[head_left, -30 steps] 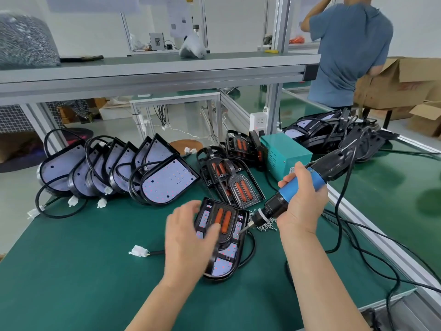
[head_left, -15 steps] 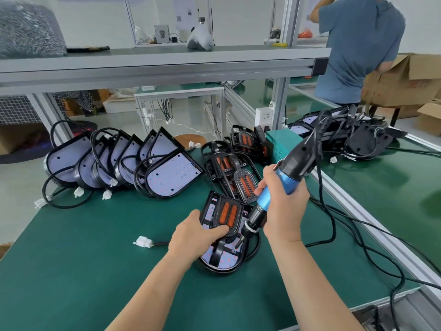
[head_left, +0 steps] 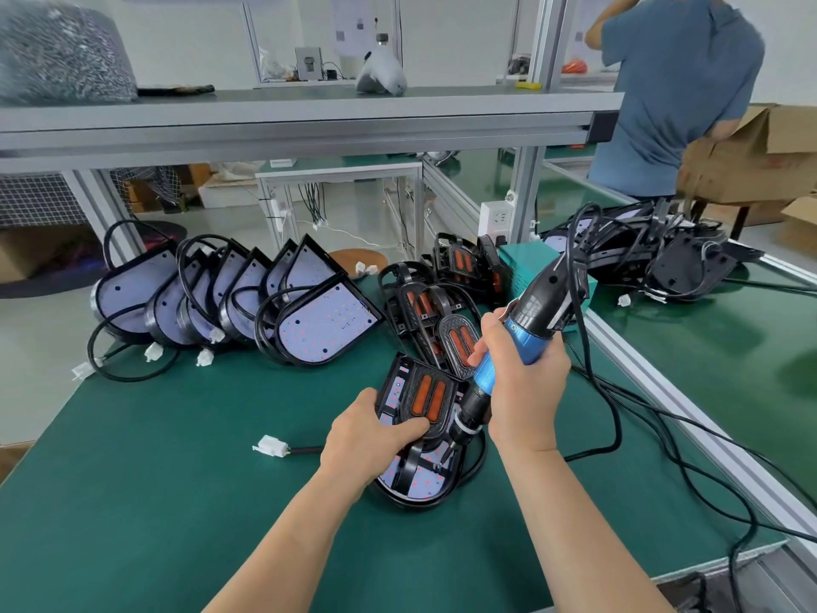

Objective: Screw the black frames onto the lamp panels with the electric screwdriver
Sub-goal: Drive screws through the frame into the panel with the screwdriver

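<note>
Head view, from the left of the frame: bare lamp panels point(head_left: 327, 323) lean in a row on the table point(head_left: 177, 480). At lower centre the left hand point(head_left: 367, 440) holds the black frame point(head_left: 424, 400) on its panel, fingers curled over it. The right hand point(head_left: 526, 391) is clamped around the electric screwdriver point(head_left: 508, 347), with the tip down at the lower part of the frame. A screw seems to be going in; the next move calls for a steady, straight bit.

Green mat bench point(head_left: 154, 502) lies under you. A teal metal box point(head_left: 524, 258) stands at its far right edge, near a white wall socket point(head_left: 498, 219) fixed to a silver aluminium post point(head_left: 526, 188). Ahead of you, a long grey shelf point(head_left: 309, 117) carries a grey speckled bundle point(head_left: 57, 59) far left and a whitish wrapped lump point(head_left: 380, 75) mid-span. Far right, a person in a blue T-shirt point(head_left: 676, 95) stands back to you, beside open brown cardboard boxes point(head_left: 760, 157).
</note>
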